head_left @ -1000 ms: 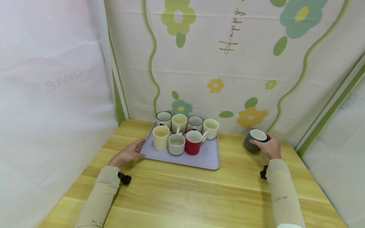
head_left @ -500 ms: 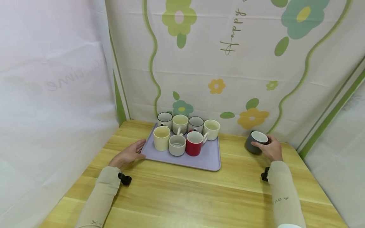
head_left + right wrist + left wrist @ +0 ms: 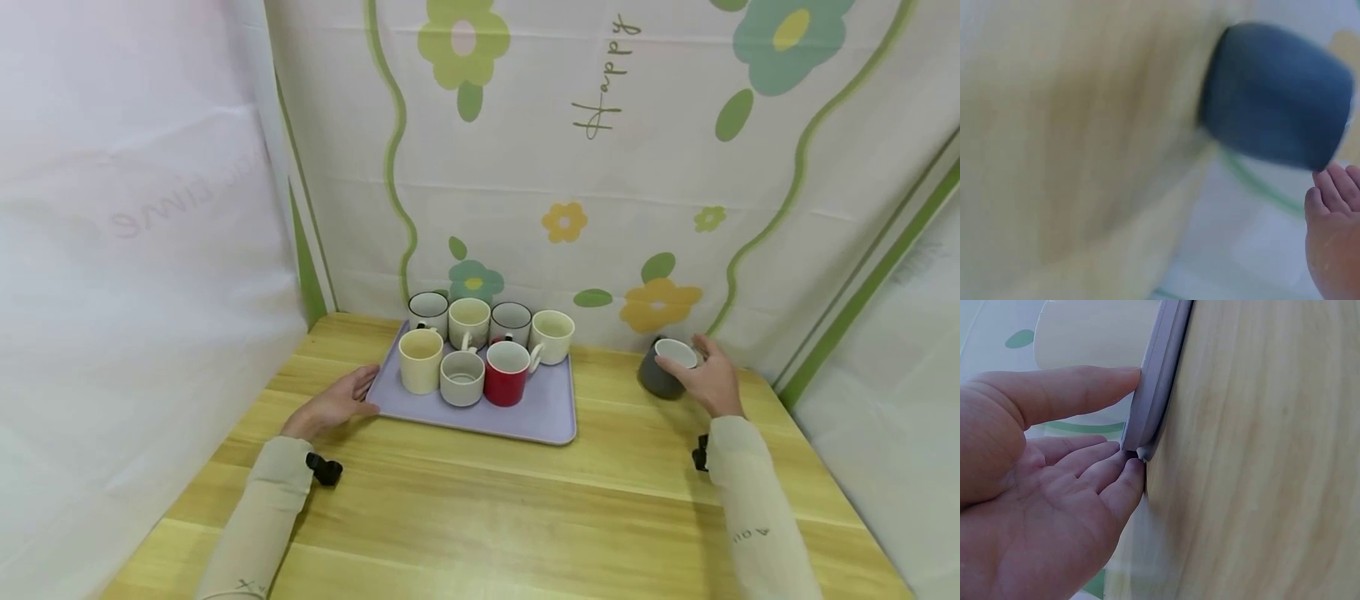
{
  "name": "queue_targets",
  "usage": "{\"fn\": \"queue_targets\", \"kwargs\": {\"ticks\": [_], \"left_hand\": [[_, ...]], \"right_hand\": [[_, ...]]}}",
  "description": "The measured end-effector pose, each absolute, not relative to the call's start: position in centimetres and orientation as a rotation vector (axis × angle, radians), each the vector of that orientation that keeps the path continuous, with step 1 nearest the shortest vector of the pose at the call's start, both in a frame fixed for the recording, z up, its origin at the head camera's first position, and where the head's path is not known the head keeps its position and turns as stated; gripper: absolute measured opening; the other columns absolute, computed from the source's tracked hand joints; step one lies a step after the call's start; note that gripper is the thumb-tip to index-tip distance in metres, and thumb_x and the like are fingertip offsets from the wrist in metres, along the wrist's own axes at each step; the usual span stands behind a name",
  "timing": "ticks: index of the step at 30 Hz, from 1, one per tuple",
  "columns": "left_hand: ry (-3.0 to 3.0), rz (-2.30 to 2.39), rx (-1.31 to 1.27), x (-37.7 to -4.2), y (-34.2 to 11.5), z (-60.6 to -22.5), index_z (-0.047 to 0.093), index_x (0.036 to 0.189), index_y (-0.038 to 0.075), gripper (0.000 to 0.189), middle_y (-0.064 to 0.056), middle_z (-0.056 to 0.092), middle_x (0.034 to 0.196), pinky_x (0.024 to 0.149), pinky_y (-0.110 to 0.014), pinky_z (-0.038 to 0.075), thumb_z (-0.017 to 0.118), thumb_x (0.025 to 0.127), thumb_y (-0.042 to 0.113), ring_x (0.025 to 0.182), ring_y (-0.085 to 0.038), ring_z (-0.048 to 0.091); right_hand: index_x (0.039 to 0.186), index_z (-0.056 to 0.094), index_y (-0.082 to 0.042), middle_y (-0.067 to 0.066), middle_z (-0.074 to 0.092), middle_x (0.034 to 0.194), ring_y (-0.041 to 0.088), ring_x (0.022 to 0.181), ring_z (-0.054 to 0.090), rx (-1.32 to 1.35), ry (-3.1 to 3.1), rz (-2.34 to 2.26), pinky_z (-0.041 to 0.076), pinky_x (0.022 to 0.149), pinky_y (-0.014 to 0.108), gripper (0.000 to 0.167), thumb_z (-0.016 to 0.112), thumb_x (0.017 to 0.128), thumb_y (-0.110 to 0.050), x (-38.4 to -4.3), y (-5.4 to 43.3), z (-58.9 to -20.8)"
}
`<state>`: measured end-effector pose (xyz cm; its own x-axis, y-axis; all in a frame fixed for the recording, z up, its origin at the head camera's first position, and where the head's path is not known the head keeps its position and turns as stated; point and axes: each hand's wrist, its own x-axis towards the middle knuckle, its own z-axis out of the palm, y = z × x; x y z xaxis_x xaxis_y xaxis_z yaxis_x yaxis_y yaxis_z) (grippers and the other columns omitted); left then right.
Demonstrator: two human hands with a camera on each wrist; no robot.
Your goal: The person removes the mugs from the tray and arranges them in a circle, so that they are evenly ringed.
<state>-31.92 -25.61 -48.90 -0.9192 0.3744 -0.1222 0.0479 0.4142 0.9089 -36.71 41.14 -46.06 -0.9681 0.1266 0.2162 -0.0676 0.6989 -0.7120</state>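
Note:
A dark grey mug with a white inside stands upright on the table at the right, near the curtain. My right hand is at its rim, thumb over the near side and fingers spread out behind. In the right wrist view the fingers lie straight, right at the mug's rim. My left hand touches the left edge of a lilac tray. Its thumb lies straight against the tray rim, and the other fingers extend by the tray corner.
On the tray several mugs stand close together in two rows, among them a red mug, a pale yellow mug and a short off-white cup. A printed curtain hangs behind the wooden table; more cloth hangs at both sides.
The right hand has loosened from the grey mug: its fingers have spread and shifted slightly off the rim. The mug stays in nearly the same place. The left hand keeps its place at the tray.

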Motion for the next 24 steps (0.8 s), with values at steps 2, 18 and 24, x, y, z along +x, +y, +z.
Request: {"fn": "queue_targets", "kwargs": {"ticks": [2, 18, 24], "left_hand": [[2.375, 1.5, 0.359, -31.9, -25.7, -48.9, 0.005, 0.165, -0.011, 0.087, -0.033, 0.004, 0.174, 0.134, -0.062, 0.014, 0.064, 0.101, -0.001, 0.162, -0.051, 0.008], [2.387, 1.496, 0.377, -31.9, -25.4, -48.7, 0.006, 0.164, -0.012, 0.086, -0.035, 0.006, 0.173, 0.134, -0.062, 0.015, 0.064, 0.101, -0.001, 0.161, -0.052, 0.011], [2.388, 1.489, 0.365, -32.0, -25.5, -48.9, 0.007, 0.165, -0.011, 0.086, -0.033, 0.006, 0.174, 0.134, -0.061, 0.016, 0.064, 0.101, 0.0, 0.162, -0.051, 0.011]], "right_hand": [[0.168, 0.024, -0.003, 0.028, 0.033, 0.17, 0.055, 0.152, 0.034, 0.004, -2.657, 1.1, 0.038, 0.117, 0.074, 0.108, 0.076, 0.091, -0.059, -36.5, 40.0, -45.2], [0.158, 0.044, -0.004, 0.022, 0.053, 0.159, 0.045, 0.148, 0.048, 0.417, -2.71, 1.144, 0.04, 0.125, 0.061, 0.096, 0.087, 0.085, -0.049, -35.7, 25.2, -43.4], [0.154, 0.051, -0.005, 0.021, 0.058, 0.154, 0.042, 0.144, 0.054, 0.512, -2.714, 1.194, 0.044, 0.122, 0.061, 0.09, 0.09, 0.082, -0.041, -35.6, 20.6, -43.8]]}}
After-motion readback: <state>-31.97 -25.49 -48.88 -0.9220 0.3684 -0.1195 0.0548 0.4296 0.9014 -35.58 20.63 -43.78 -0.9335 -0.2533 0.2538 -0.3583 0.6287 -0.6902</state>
